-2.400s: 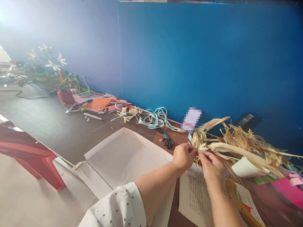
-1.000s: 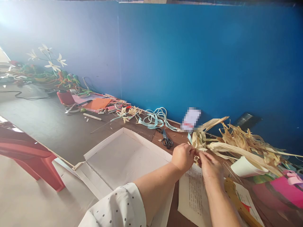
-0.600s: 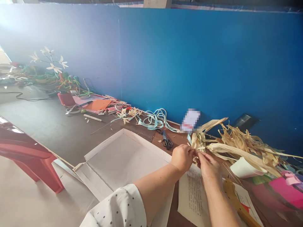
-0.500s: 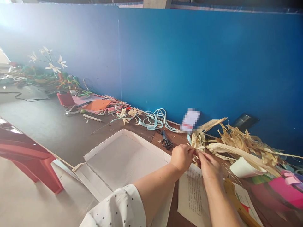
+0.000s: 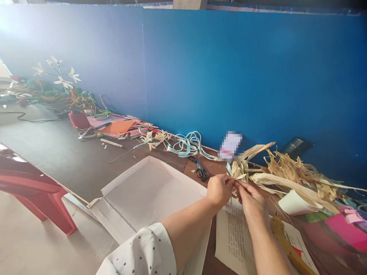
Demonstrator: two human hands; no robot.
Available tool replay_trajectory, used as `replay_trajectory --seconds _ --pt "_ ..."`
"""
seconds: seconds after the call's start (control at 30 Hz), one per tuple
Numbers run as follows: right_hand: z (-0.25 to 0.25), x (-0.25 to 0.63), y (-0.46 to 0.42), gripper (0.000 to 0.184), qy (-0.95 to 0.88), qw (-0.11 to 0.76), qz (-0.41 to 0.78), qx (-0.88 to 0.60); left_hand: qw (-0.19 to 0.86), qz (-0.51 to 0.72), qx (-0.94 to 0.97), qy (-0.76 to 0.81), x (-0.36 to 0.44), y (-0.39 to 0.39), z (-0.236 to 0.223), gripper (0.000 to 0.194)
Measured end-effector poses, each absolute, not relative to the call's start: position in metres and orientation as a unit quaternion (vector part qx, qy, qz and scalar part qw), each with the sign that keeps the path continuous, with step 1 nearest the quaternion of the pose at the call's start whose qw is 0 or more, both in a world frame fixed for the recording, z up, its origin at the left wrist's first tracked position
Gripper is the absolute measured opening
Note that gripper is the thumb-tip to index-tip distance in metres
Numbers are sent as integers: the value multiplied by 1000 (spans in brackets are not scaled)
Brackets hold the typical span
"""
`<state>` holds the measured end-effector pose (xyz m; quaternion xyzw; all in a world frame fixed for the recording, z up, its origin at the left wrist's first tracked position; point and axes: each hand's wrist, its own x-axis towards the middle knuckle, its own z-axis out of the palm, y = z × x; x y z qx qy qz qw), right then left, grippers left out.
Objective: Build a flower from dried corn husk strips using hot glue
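My left hand [image 5: 220, 190] is closed in a pinch, its fingertips meeting those of my right hand [image 5: 252, 200]. The right fingers are also pinched together. Whatever sits between the fingertips is small and mostly hidden; a thin pale strand seems to hang just below them. Right behind the hands lie dried corn husks [image 5: 286, 181], partly touching the fingers in this view. Black-handled scissors [image 5: 202, 173] rest on the table to the left of my left hand. Beneath my hands is a printed sheet [image 5: 233, 240].
An open white box lid [image 5: 155, 187] lies under my left arm. A white cup [image 5: 299, 202], a yellow glue gun [image 5: 286, 244] and a pink bag [image 5: 338, 233] are on the right. Light-blue cord [image 5: 187, 145] lies along the blue partition [image 5: 243, 76]. A red chair [image 5: 37, 194] stands left.
My right fingers have shifted slightly and a thin strand now shows below the fingertips. My left hand has barely moved; the things on the table are unchanged.
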<state>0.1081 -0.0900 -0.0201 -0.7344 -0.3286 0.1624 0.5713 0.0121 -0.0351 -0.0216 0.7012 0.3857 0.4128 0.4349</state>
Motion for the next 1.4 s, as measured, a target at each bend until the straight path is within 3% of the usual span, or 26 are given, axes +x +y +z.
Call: replay_trajectory --seconds 0.27,0.47,0.7,1.4 --pt "-21 109 -91 47 -345 562 159 -735 531 433 622 379 18 -30 -30 21" --pt "-24 108 -88 51 -320 576 208 -723 513 462 617 378 17 -26 -27 20" --pt "-23 106 -88 40 -287 621 294 -667 536 444 619 365 15 -27 -23 20" --pt "-22 107 -87 37 -250 674 343 -605 424 442 720 325 13 -33 -23 25"
